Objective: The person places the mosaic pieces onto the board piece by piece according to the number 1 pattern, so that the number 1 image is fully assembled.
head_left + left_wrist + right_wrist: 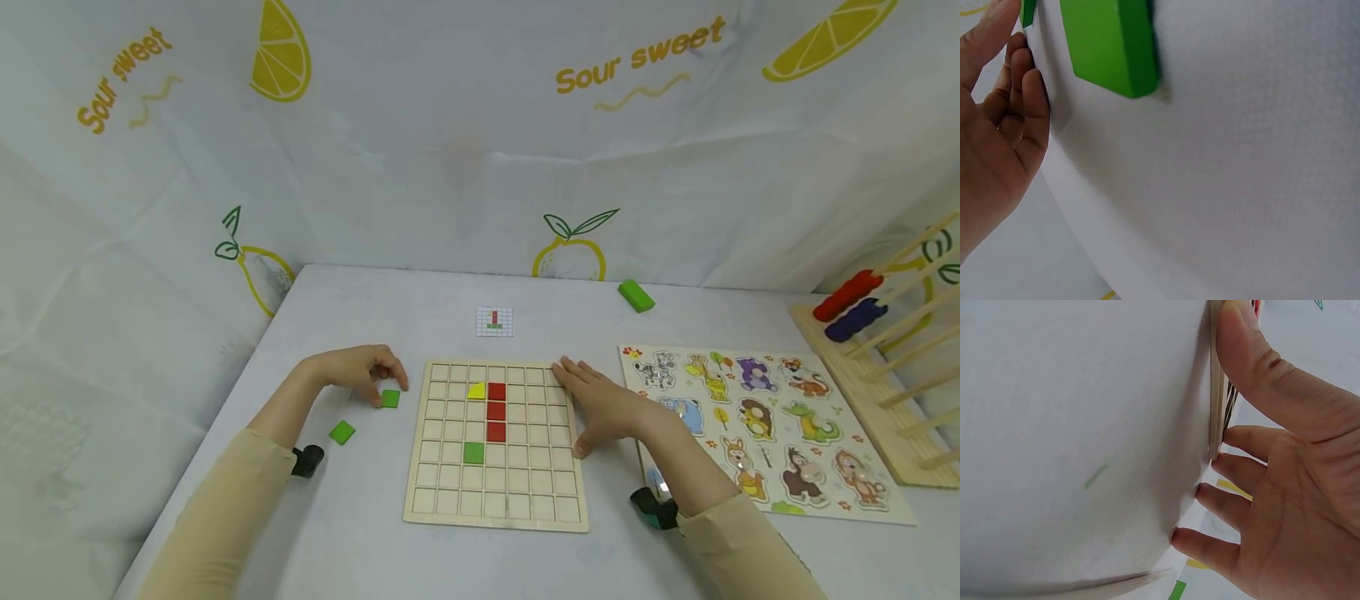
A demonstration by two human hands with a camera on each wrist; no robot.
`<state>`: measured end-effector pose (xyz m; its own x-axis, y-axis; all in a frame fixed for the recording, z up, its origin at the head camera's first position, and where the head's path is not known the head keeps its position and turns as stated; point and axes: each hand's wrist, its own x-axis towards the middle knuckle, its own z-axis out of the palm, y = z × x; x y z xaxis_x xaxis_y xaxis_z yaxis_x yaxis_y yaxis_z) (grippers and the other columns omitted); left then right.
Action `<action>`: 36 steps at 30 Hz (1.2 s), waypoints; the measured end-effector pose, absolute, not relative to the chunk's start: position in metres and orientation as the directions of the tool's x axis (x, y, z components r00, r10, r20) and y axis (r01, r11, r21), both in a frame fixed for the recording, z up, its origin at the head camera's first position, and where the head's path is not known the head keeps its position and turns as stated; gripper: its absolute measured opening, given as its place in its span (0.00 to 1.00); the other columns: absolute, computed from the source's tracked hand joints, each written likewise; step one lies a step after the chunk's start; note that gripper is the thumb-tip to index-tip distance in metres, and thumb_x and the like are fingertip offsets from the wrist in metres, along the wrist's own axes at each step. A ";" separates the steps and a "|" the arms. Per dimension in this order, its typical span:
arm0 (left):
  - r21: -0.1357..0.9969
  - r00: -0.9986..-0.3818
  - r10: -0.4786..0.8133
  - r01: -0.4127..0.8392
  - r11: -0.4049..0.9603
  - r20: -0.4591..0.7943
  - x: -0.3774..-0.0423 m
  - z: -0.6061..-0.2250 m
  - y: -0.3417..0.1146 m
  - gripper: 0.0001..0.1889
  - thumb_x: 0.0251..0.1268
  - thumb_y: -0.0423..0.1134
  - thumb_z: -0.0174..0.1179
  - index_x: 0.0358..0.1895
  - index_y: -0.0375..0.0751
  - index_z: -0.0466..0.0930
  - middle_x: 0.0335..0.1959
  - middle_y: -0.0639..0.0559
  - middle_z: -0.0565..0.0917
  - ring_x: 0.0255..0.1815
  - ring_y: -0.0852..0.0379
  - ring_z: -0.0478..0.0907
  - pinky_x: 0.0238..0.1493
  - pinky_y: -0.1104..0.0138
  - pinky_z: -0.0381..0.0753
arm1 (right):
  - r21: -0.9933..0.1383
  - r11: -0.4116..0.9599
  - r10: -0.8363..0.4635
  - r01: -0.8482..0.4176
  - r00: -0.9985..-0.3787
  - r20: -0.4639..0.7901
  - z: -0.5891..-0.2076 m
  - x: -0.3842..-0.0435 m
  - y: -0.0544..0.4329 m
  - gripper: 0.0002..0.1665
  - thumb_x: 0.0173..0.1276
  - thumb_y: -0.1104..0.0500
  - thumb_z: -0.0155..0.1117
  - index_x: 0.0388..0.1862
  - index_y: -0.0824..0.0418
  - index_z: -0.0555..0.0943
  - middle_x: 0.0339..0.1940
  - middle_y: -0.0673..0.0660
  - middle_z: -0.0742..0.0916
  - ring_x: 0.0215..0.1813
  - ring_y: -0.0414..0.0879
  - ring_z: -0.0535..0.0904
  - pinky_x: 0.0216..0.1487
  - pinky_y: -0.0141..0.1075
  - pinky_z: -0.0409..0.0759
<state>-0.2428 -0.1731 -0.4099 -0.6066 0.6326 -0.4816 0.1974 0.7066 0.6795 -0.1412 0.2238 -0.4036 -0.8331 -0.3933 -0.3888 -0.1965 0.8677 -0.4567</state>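
My left hand (358, 369) is over the table left of the wooden grid board (450, 502). Its thumb and index finger curl around a green square tile (390, 398), the thumb right at the tile's left edge. Nearer me lies a second green tile (342, 432), large in the left wrist view. My right hand (600, 406) rests on the board's right edge with fingers extended, thumb lower along the side. On the board, three red squares (496, 410) form a column, with a yellow piece (477, 391) beside the top one and a green square (473, 452) at lower left.
A small printed pattern card (495, 322) lies behind the board. Further right are a green block (636, 296), an animal puzzle board (720, 392) partly under my right forearm, and a wooden rack (870, 392) with red and blue beads. White printed cloth (450, 167) hangs behind.
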 end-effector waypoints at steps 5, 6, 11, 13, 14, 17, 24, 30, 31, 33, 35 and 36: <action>0.686 -0.598 0.642 0.200 0.700 -0.480 -0.243 -0.410 -0.173 0.24 0.44 0.20 0.67 0.48 0.44 0.85 0.53 0.46 0.72 0.53 0.52 0.65 0.58 0.64 0.66 | -0.449 0.871 -0.393 -0.200 -0.833 -0.391 -0.404 -0.142 0.224 0.73 0.40 0.53 0.84 0.80 0.62 0.49 0.83 0.64 0.50 0.82 0.67 0.42 0.77 0.63 0.53; 0.687 -0.596 0.644 0.203 0.698 -0.479 -0.243 -0.411 -0.173 0.24 0.44 0.20 0.67 0.47 0.44 0.86 0.53 0.46 0.72 0.53 0.52 0.65 0.59 0.63 0.66 | -0.448 0.871 -0.393 -0.200 -0.832 -0.391 -0.404 -0.142 0.224 0.73 0.40 0.53 0.84 0.80 0.62 0.49 0.83 0.64 0.50 0.82 0.67 0.42 0.77 0.63 0.52; 0.670 -0.604 0.641 0.225 0.708 -0.474 -0.243 -0.412 -0.172 0.20 0.47 0.22 0.68 0.45 0.45 0.86 0.51 0.47 0.72 0.53 0.51 0.66 0.59 0.63 0.67 | -0.449 0.870 -0.396 -0.203 -0.831 -0.391 -0.405 -0.142 0.223 0.73 0.40 0.53 0.84 0.80 0.62 0.49 0.83 0.65 0.51 0.82 0.67 0.42 0.77 0.63 0.52; 0.659 -0.611 0.635 0.233 0.715 -0.473 -0.243 -0.412 -0.170 0.18 0.47 0.24 0.69 0.43 0.45 0.86 0.49 0.48 0.71 0.52 0.52 0.66 0.58 0.63 0.67 | -0.452 0.869 -0.395 -0.201 -0.831 -0.391 -0.404 -0.142 0.223 0.73 0.40 0.53 0.84 0.80 0.62 0.50 0.83 0.65 0.51 0.82 0.67 0.42 0.77 0.63 0.52; 0.653 -0.615 0.632 0.238 0.719 -0.472 -0.242 -0.412 -0.169 0.16 0.48 0.25 0.70 0.41 0.45 0.86 0.48 0.48 0.71 0.51 0.52 0.66 0.56 0.64 0.67 | -0.452 0.869 -0.397 -0.202 -0.831 -0.390 -0.404 -0.142 0.223 0.73 0.40 0.53 0.84 0.80 0.63 0.50 0.83 0.65 0.51 0.82 0.67 0.42 0.77 0.63 0.52; 0.638 -0.630 0.621 0.246 0.729 -0.466 -0.242 -0.412 -0.167 0.13 0.47 0.28 0.73 0.37 0.44 0.84 0.44 0.50 0.69 0.48 0.53 0.65 0.52 0.64 0.67 | -0.455 0.869 -0.393 -0.196 -0.832 -0.392 -0.404 -0.142 0.223 0.73 0.41 0.54 0.84 0.80 0.62 0.49 0.83 0.64 0.50 0.82 0.67 0.42 0.77 0.63 0.52; 0.617 -0.654 0.602 0.254 0.745 -0.458 -0.239 -0.410 -0.163 0.13 0.45 0.29 0.74 0.33 0.43 0.80 0.40 0.50 0.67 0.45 0.53 0.63 0.48 0.65 0.65 | -0.457 0.868 -0.394 -0.197 -0.831 -0.391 -0.404 -0.141 0.223 0.73 0.41 0.54 0.84 0.80 0.62 0.49 0.83 0.64 0.50 0.82 0.67 0.42 0.77 0.63 0.52; 0.613 -0.677 0.593 0.258 0.747 -0.437 -0.237 -0.410 -0.162 0.13 0.44 0.29 0.74 0.31 0.42 0.79 0.40 0.50 0.69 0.44 0.53 0.65 0.47 0.64 0.66 | -0.459 0.866 -0.397 -0.199 -0.831 -0.389 -0.403 -0.142 0.224 0.73 0.40 0.53 0.84 0.80 0.62 0.49 0.83 0.65 0.51 0.82 0.67 0.42 0.77 0.63 0.52; 0.617 -0.679 0.596 0.263 0.742 -0.429 -0.237 -0.410 -0.162 0.13 0.44 0.29 0.74 0.30 0.42 0.79 0.39 0.50 0.70 0.43 0.54 0.66 0.46 0.65 0.67 | -0.460 0.865 -0.398 -0.199 -0.830 -0.390 -0.402 -0.141 0.224 0.73 0.40 0.53 0.84 0.80 0.62 0.49 0.83 0.65 0.50 0.82 0.67 0.42 0.77 0.63 0.52; 0.624 -0.682 0.603 0.270 0.733 -0.413 -0.237 -0.410 -0.162 0.12 0.44 0.29 0.74 0.29 0.42 0.79 0.36 0.51 0.72 0.40 0.55 0.67 0.44 0.65 0.68 | -0.462 0.864 -0.399 -0.199 -0.830 -0.390 -0.402 -0.142 0.224 0.73 0.40 0.53 0.84 0.80 0.62 0.49 0.83 0.65 0.50 0.82 0.68 0.42 0.77 0.64 0.52; 0.634 -0.682 0.612 0.277 0.722 -0.400 -0.238 -0.411 -0.161 0.12 0.45 0.29 0.74 0.28 0.42 0.78 0.32 0.52 0.74 0.37 0.56 0.69 0.41 0.66 0.69 | -0.463 0.864 -0.398 -0.196 -0.830 -0.391 -0.403 -0.142 0.224 0.73 0.40 0.53 0.84 0.80 0.62 0.49 0.83 0.65 0.50 0.82 0.68 0.42 0.77 0.64 0.52; 0.636 -0.682 0.616 0.280 0.719 -0.395 -0.238 -0.411 -0.161 0.12 0.45 0.29 0.74 0.28 0.42 0.78 0.30 0.53 0.75 0.35 0.56 0.69 0.40 0.66 0.70 | -0.463 0.865 -0.398 -0.196 -0.830 -0.392 -0.403 -0.142 0.225 0.74 0.40 0.52 0.84 0.80 0.62 0.49 0.83 0.65 0.50 0.82 0.68 0.42 0.76 0.64 0.52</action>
<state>-0.2378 -0.1610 -0.4109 -0.6816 0.6157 -0.3954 0.2800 0.7187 0.6365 -0.1418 0.2246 -0.4029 -0.8295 -0.3978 -0.3920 -0.1959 0.8646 -0.4627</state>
